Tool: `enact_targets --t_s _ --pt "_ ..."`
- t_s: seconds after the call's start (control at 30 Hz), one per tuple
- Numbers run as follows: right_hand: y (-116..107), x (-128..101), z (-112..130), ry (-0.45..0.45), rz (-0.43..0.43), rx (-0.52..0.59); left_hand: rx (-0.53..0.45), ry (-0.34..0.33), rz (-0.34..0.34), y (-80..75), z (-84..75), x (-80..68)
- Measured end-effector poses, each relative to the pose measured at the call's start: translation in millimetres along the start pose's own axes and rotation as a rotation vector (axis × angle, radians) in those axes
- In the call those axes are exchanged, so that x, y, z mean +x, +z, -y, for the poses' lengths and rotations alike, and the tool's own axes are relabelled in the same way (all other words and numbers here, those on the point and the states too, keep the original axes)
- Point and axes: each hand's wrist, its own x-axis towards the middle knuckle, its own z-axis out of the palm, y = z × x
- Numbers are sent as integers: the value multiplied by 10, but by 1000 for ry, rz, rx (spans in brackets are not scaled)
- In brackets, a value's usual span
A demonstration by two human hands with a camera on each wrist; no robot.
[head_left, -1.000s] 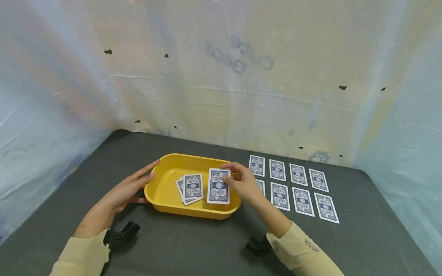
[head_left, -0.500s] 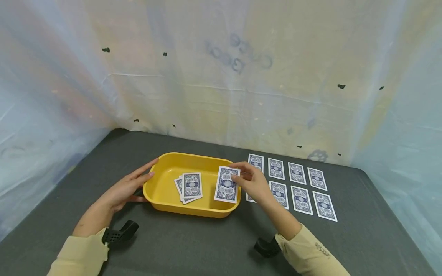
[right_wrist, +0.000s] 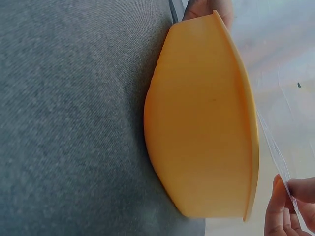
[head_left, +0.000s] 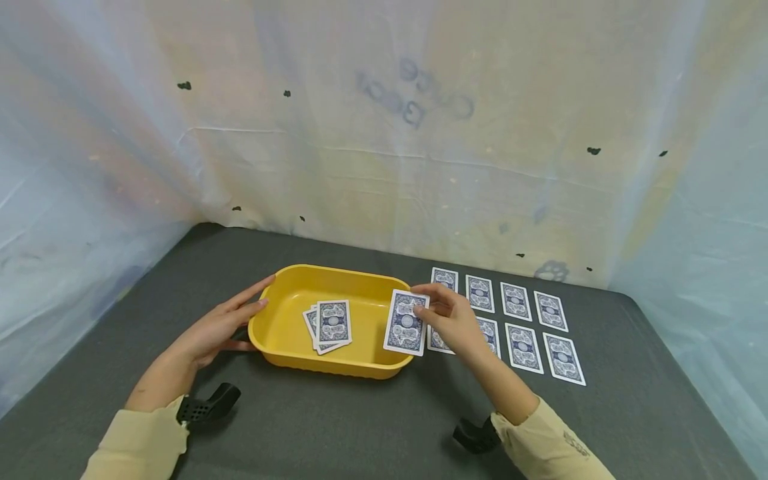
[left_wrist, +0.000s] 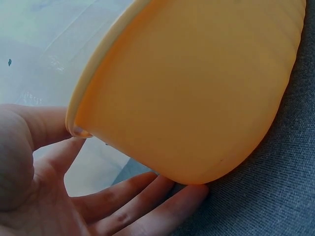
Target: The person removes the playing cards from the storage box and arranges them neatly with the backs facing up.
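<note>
A: Start with the biggest. Grey table (head_left: 336, 433), one. On it one yellow tub (head_left: 282, 330), roughly centre. Why is the left hand (head_left: 213, 330) there?

B: Looks like bracing. It lies at the tub's 9 o'clock, fingers straight and spread, flat against the outer wall and rim, curled round nothing. The left wrist view confirms it: fingertips tucked by the base, thumb at the lip. My guess is it keeps the tub from sliding.

A: Right hand (head_left: 453, 320)?

B: At the tub's 3 o'clock, pinching one card (head_left: 407, 323) by its top right corner between thumb and fingers. The card is back-up, tilted, over the tub's right rim, part inside, part outside.

A: Inside the tub?

B: A small loose stack (head_left: 329, 325), fanned, backs up, left of centre on the floor. I make out about three edges; exact count I cannot tell.

A: And the grid (head_left: 516, 320)?

B: At 3 o'clock from the tub, flat on the table, backs up, two rows. Four in the far row, four in the near one, its leftmost two partly under the right hand. Eight laid out, evenly spaced, none touching.
</note>
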Motion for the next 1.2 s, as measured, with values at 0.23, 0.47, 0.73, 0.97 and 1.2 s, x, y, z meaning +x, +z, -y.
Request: enact_targets --t_s 0.23,0.47,0.73,0.97,1.2 --pt "-62 -45 -29 3 4 33 1 -3 -7 12 -10 -3" --pt "-100 -88 -65 3 13 24 0 -2 -1 8 -11 -4" --pt "-166 -169 -87 -2 40 21 2 -5 2 3 -9 -8" --pt "-222 -253 -117 10 53 15 3 1 -1 0 -5 -10" --pt "-265 -322 -176 45 41 3 14 -6 -9 15 -17 -4"
